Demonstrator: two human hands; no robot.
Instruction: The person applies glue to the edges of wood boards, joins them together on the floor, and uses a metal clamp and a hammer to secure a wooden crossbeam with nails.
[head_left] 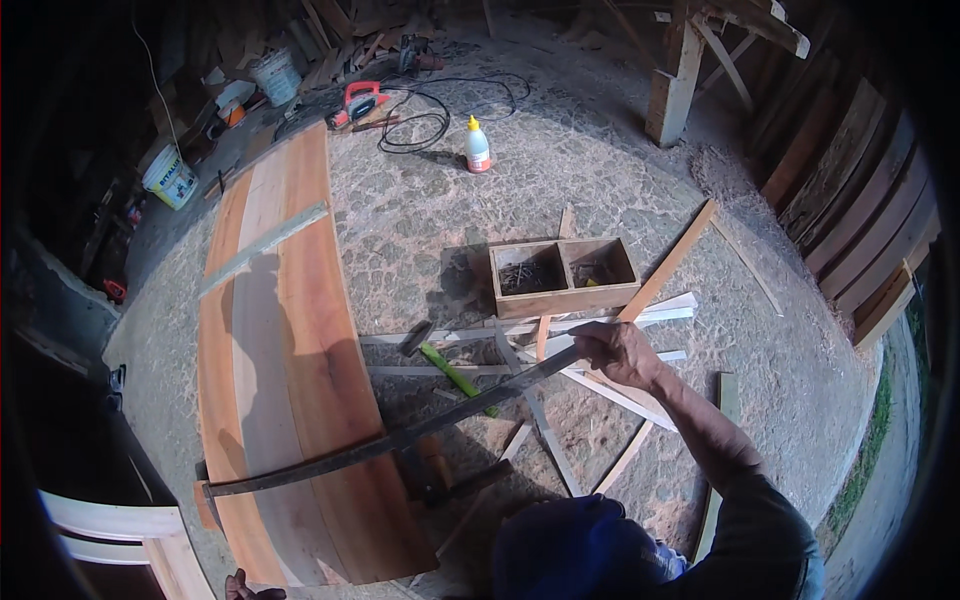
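Observation:
My right hand (pixel 615 352) grips one end of a long dark bar (pixel 400 437) that slants down to the left across a wide reddish wooden plank (pixel 285 370). The bar's far end rests at the plank's near left edge. Only the fingertips of my left hand (pixel 248 588) show at the bottom edge, beside the plank's near end; whether they hold anything is hidden. A pale thin strip (pixel 262 248) lies across the plank farther up.
A two-compartment wooden box (pixel 565 278) holding nails sits on the stone floor, with thin wooden slats (pixel 560 335), a hammer (pixel 416 338) and a green tool (pixel 455 375) scattered around it. Farther off are a glue bottle (pixel 477 146), red power tool (pixel 355 101), cables and buckets (pixel 170 178).

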